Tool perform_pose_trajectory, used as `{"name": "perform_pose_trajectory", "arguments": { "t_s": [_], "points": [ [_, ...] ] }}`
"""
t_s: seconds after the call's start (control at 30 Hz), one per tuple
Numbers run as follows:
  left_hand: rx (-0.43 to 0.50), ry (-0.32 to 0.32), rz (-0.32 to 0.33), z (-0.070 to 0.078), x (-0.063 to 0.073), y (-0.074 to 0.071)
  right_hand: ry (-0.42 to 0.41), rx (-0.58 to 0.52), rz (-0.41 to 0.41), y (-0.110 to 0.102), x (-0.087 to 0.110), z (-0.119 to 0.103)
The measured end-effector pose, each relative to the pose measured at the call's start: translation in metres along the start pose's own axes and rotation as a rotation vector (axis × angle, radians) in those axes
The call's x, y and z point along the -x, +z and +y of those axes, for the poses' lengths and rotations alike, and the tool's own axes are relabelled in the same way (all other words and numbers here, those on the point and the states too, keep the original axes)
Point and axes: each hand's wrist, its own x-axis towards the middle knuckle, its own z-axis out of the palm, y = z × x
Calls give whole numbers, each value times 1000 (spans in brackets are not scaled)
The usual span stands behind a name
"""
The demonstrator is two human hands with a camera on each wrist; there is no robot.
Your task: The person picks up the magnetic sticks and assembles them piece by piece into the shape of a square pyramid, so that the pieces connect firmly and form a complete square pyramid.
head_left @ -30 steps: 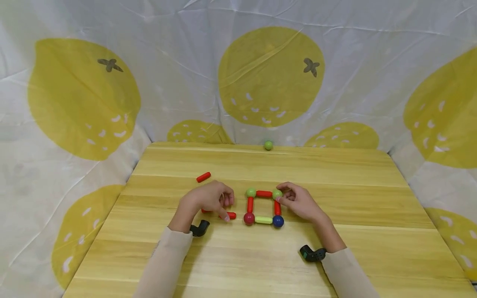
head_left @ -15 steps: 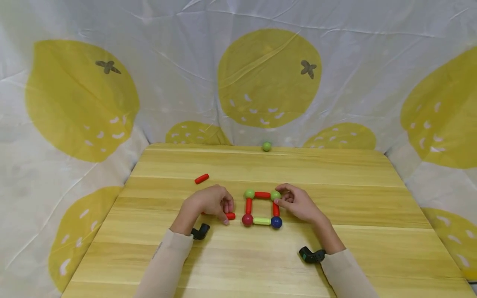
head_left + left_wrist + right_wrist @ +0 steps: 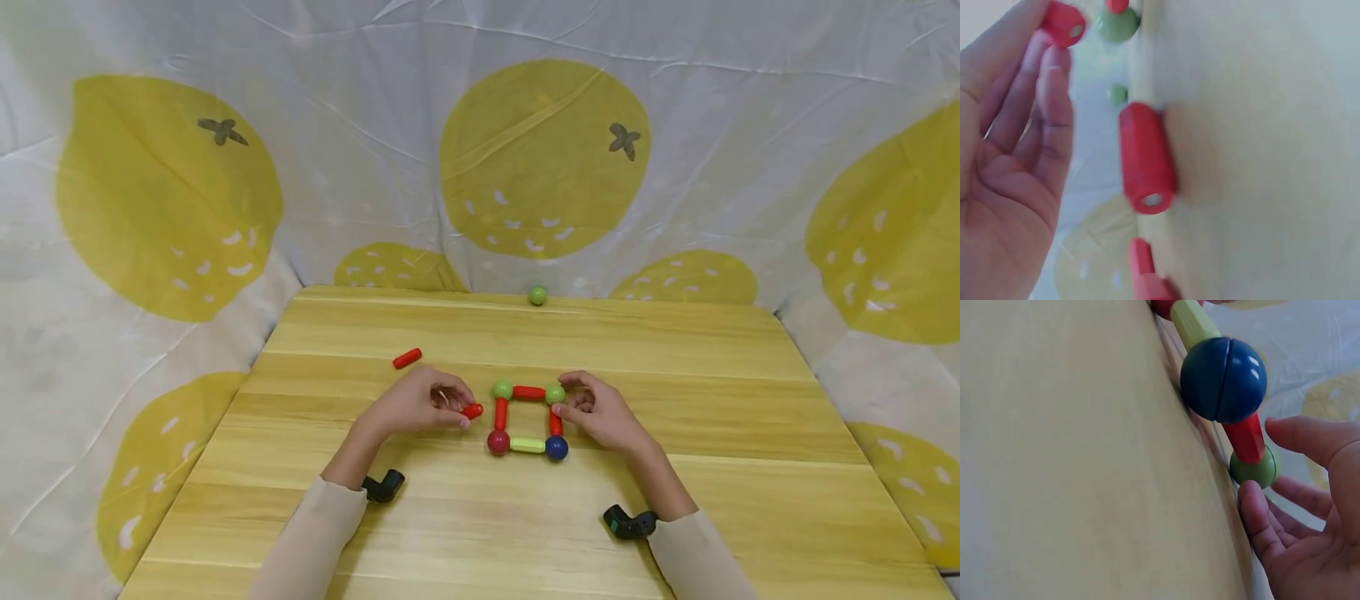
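Observation:
Fingers and thumb of my left hand [image 3: 420, 404] pinch a red magnetic rod [image 3: 472, 411], its end pointing right. It is held left of a square of rods and balls on the table. Two green balls form the far corners; a dark red ball [image 3: 498, 442] and a blue ball [image 3: 557, 447] form the near ones. Three sides are red rods and the near side is a yellow-green rod [image 3: 528, 446]. My right hand [image 3: 606, 414] curls its thumb and fingers about the far right green ball [image 3: 554, 393], thumb near the adjoining red rod [image 3: 1246, 439].
A loose red rod [image 3: 407, 358] lies at the back left. Another red rod [image 3: 1147, 159] lies under the left hand, hidden in the head view. A lone green ball [image 3: 537, 296] sits at the table's back edge, against a lemon-print cloth [image 3: 360, 167].
My left hand has picked up a red rod from the table and carried it slightly up and toward the square. The right hand has stayed at the far right corner.

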Motion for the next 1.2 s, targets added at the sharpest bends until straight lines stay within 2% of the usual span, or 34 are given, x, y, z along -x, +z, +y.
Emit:
{"name": "perform_pose_trajectory", "arguments": {
  "t_s": [0.2,0.37,0.77,0.93,1.2],
  "points": [
    [205,9,55,6,10,16,34,-18,37,5,9,0],
    [270,9,49,11,11,31,49,-8,69,7,15,-2],
    [308,13,-10,20,8,49,50,6,60,11,19,-6],
    [287,15,-2,20,7,52,35,4,65,9,20,-7],
    [278,9,22,22,9,55,59,-17,47,10,33,-6]
  ]
}}
